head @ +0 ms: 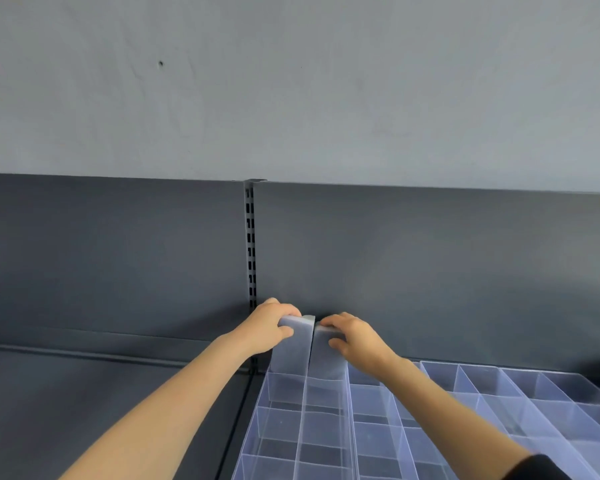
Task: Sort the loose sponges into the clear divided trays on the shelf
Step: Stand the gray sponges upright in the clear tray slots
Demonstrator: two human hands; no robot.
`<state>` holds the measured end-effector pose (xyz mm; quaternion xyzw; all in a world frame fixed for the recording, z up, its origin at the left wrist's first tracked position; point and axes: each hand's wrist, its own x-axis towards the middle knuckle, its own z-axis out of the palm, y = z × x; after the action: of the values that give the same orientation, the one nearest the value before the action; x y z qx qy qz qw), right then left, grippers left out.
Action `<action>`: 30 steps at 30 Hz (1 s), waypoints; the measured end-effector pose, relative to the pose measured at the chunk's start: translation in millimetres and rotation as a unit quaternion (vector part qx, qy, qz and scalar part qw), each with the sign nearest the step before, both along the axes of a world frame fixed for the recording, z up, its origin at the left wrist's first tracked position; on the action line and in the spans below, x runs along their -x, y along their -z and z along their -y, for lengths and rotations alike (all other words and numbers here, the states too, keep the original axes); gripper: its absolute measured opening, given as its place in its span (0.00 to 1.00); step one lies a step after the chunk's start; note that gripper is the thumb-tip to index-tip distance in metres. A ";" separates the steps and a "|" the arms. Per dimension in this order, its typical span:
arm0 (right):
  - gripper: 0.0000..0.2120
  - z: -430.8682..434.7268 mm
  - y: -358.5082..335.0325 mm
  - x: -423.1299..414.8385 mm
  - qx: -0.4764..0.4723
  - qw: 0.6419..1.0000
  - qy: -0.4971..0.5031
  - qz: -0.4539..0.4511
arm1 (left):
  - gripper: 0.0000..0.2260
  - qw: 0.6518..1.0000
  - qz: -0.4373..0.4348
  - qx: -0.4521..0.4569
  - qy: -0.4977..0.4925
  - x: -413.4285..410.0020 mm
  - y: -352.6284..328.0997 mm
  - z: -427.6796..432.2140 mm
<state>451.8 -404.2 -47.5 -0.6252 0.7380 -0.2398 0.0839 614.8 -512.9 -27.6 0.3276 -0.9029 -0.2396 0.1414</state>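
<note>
Two pale grey sponges stand upright side by side at the back of the leftmost clear divided tray (303, 407), against the shelf's back panel. My left hand (267, 327) grips the top of the left sponge (290, 351). My right hand (355, 337) grips the top of the right sponge (328, 358). The two sponges touch along a narrow seam. Their lower ends sit in the tray's two rearmost compartments. The compartments in front of them show no sponges.
More clear divided trays (499, 393) fill the dark shelf to the right. Bare dark shelf (84, 403) lies to the left of the trays. A slotted upright rail (250, 244) splits the dark back panel. A grey wall rises above.
</note>
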 end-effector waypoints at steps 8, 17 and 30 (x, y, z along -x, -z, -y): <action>0.19 2.2 19.6 -9.2 -0.016 0.999 0.005 -0.040 | 0.14 0.999 0.040 -0.003 -0.013 -7.7 20.4 10.3; 0.20 -6.1 21.3 -14.5 -0.014 0.998 0.016 -0.067 | 0.15 0.993 0.104 0.054 -0.003 -7.3 28.7 -0.9; 0.24 -75.8 10.8 6.9 -0.045 0.984 0.119 -0.123 | 0.21 0.980 0.087 0.172 0.045 4.7 4.1 -50.8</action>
<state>444.9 -328.4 -58.3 -0.5532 0.8219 -0.1355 -0.0089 610.1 -462.1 -31.7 0.2771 -0.9533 -0.0573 0.1052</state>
